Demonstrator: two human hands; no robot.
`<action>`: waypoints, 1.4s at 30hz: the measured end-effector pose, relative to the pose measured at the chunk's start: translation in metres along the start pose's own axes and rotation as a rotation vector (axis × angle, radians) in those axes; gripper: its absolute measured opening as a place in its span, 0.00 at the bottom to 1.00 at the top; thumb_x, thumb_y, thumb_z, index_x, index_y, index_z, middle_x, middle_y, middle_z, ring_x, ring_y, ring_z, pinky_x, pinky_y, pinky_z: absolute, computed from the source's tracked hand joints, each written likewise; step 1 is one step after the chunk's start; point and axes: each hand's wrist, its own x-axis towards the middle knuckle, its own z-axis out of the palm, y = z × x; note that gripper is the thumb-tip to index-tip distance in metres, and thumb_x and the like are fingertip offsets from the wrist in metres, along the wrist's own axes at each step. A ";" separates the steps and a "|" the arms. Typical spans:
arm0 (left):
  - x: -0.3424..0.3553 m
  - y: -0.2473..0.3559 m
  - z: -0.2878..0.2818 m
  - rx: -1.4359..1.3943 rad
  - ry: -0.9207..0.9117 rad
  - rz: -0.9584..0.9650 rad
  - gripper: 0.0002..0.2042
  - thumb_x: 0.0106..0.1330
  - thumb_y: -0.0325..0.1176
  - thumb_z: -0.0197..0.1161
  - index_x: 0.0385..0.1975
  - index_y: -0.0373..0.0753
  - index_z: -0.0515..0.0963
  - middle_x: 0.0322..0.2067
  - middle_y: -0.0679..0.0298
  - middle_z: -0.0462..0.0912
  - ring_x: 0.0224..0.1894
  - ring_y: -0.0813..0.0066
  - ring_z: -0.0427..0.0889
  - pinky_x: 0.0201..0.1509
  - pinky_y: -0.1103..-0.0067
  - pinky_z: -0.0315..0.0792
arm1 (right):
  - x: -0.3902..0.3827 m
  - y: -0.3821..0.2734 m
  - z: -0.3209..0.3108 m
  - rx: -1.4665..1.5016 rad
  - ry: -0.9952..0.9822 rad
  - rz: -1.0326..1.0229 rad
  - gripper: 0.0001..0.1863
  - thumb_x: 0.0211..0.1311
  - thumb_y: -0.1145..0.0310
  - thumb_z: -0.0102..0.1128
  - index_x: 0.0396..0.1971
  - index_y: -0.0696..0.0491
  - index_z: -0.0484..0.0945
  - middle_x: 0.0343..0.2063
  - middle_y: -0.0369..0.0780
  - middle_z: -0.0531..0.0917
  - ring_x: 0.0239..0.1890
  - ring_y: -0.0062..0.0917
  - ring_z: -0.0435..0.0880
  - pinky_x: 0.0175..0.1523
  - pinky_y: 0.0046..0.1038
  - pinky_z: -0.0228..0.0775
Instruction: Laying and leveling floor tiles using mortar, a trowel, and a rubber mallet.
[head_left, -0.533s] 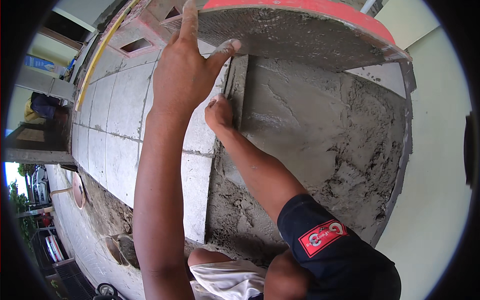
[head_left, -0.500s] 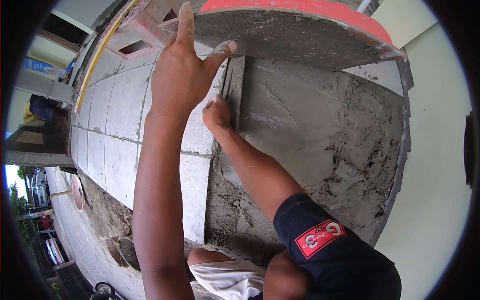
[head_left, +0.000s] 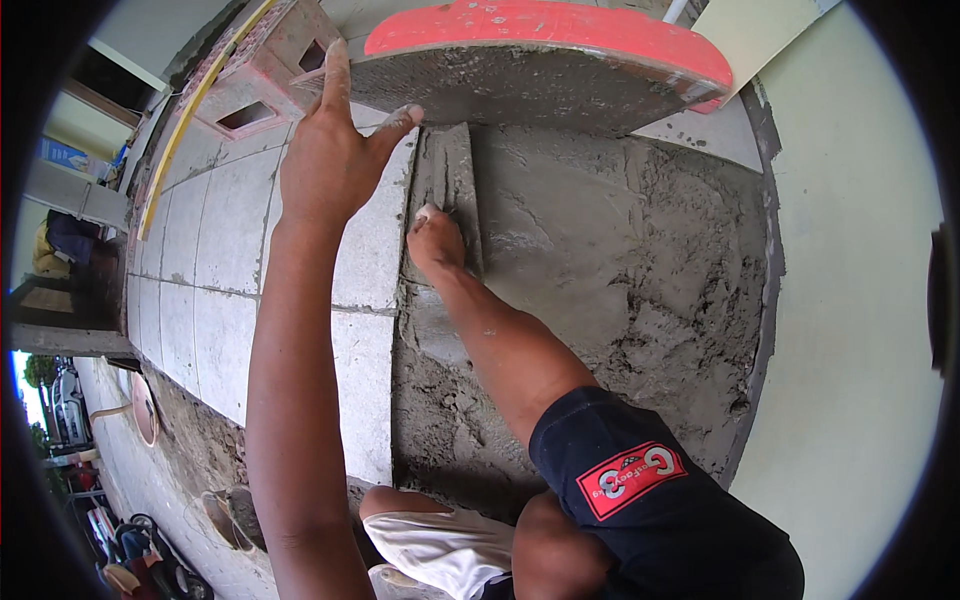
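Observation:
My left hand (head_left: 325,165) is raised at the far left end of a large tile (head_left: 500,85). Its index finger and thumb are spread against the tile, and its other fingers are hidden. That tile is tipped up, its mortar-smeared, textured face toward me and a red rounded surface showing above its edge. My right hand (head_left: 437,242) is closed around the handle of a mortar-covered plastering trowel (head_left: 464,185). The long blade lies on the wet mortar bed (head_left: 560,230), alongside the edge of the laid pale tiles (head_left: 365,255).
A cream wall (head_left: 850,300) bounds the mortar on the right. At the far left stand a pinkish block with openings (head_left: 245,115) and a long yellow straightedge (head_left: 185,120). A round pan (head_left: 145,410) lies beyond the laid tiles. My knees are close to the mortar's near edge.
The trowel has come a little toward me, and more of its blade shows. The tipped-up tile has shifted left with my left hand. The whole view has also moved slightly.

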 end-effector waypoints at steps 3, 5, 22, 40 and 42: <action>-0.004 -0.001 0.002 -0.003 -0.002 -0.014 0.52 0.59 0.62 0.71 0.77 0.41 0.54 0.55 0.39 0.82 0.53 0.39 0.84 0.52 0.55 0.80 | -0.001 0.019 -0.019 0.070 0.096 0.052 0.10 0.65 0.67 0.56 0.41 0.51 0.82 0.39 0.51 0.88 0.45 0.50 0.87 0.47 0.47 0.79; -0.005 -0.002 0.002 0.006 -0.001 -0.027 0.52 0.59 0.63 0.71 0.77 0.41 0.53 0.55 0.40 0.82 0.53 0.40 0.84 0.52 0.55 0.80 | -0.002 0.034 -0.034 0.058 0.131 0.015 0.10 0.64 0.67 0.56 0.41 0.51 0.83 0.38 0.51 0.88 0.44 0.50 0.87 0.47 0.46 0.79; -0.007 0.004 0.000 0.002 -0.004 -0.052 0.53 0.59 0.64 0.70 0.78 0.42 0.52 0.56 0.44 0.82 0.52 0.42 0.85 0.50 0.56 0.81 | -0.016 0.145 -0.288 0.467 0.240 0.219 0.09 0.73 0.67 0.56 0.43 0.56 0.80 0.22 0.35 0.76 0.16 0.20 0.73 0.18 0.29 0.71; 0.000 0.022 -0.026 0.073 -0.199 -0.178 0.52 0.65 0.56 0.69 0.78 0.36 0.45 0.59 0.33 0.75 0.56 0.39 0.82 0.57 0.59 0.79 | -0.153 0.095 -0.110 0.835 -0.228 0.041 0.11 0.79 0.67 0.52 0.48 0.59 0.77 0.25 0.34 0.73 0.20 0.17 0.73 0.24 0.25 0.73; -0.004 0.020 -0.024 0.072 -0.232 -0.188 0.52 0.65 0.56 0.69 0.78 0.35 0.44 0.58 0.32 0.76 0.55 0.38 0.82 0.57 0.59 0.80 | -0.145 0.080 -0.061 0.831 -0.269 0.021 0.10 0.79 0.68 0.51 0.48 0.58 0.77 0.27 0.36 0.76 0.23 0.20 0.77 0.29 0.27 0.76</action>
